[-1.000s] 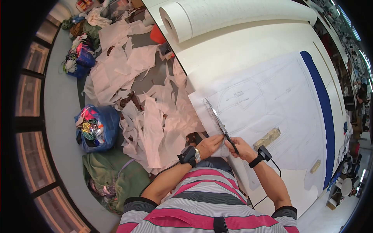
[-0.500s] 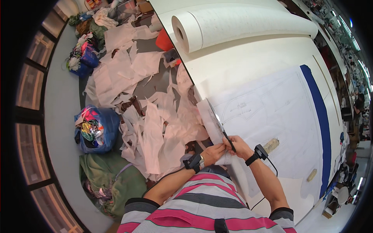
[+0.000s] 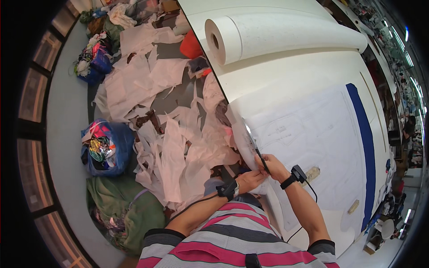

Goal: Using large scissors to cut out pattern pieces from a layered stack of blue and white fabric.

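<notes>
My right hand (image 3: 275, 168) is closed round the black handles of a pair of scissors (image 3: 260, 158). Their long silver blades point away from me along the left side of a large white paper sheet (image 3: 308, 134) with pencilled pattern lines. A narrow paper strip (image 3: 244, 139) lies left of the blades and bends over the table edge. Just below the scissors handles, my left hand (image 3: 249, 180) pinches the near end of the paper at the table's edge. Its fingertips are close to my right hand and partly hidden.
Two tan blocks (image 3: 311, 177) rest on the sheet. A dark blue strip (image 3: 363, 149) runs along its right side. Across the far table lies a big white paper roll (image 3: 286, 38). Paper scraps (image 3: 172, 156) and a blue bag of scraps (image 3: 109, 149) cover the floor at left.
My left hand has shifted slightly right, closer under the scissors handles. The strip's far end bends differently beside the blades. The whole view has turned a little.
</notes>
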`<state>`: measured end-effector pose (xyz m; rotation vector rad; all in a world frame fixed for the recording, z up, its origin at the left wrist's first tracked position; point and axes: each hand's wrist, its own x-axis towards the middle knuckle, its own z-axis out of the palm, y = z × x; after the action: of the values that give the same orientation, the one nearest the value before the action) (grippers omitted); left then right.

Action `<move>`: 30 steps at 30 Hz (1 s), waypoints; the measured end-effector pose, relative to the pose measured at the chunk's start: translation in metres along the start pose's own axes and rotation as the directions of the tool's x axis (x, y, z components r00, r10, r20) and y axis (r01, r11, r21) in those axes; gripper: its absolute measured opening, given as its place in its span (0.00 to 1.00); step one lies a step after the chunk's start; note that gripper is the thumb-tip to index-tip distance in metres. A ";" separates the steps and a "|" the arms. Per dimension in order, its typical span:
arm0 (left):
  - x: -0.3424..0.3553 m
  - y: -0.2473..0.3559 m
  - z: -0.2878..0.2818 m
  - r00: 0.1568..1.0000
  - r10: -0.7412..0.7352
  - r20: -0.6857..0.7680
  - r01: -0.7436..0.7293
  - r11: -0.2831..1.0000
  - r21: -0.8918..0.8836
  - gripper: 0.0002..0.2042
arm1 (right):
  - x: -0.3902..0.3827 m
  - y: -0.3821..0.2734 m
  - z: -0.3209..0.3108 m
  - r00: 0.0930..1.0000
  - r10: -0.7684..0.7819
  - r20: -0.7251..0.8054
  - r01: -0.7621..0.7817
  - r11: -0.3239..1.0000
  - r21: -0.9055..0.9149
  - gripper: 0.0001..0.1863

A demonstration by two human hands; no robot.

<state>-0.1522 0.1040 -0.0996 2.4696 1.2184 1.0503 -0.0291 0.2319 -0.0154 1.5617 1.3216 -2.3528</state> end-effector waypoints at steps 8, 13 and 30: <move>-0.003 -0.009 -0.007 0.992 0.013 0.126 -0.010 1.000 -0.027 0.14 | -0.055 0.004 -0.006 0.982 0.187 0.030 -0.188 0.982 0.019 0.23; -0.006 -0.015 0.002 0.999 0.037 0.036 -0.035 0.997 -0.069 0.14 | -0.022 -0.007 0.004 0.990 0.138 -0.031 -0.139 0.990 -0.034 0.25; -0.011 -0.030 -0.008 0.977 0.144 0.161 -0.128 0.986 -0.103 0.10 | 0.013 -0.031 0.057 0.952 -0.244 -0.187 0.175 0.929 -0.325 0.30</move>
<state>-0.1808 0.1138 -0.1133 2.5401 0.9424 0.8865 -0.0917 0.2201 0.0017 1.6968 1.8862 -1.9853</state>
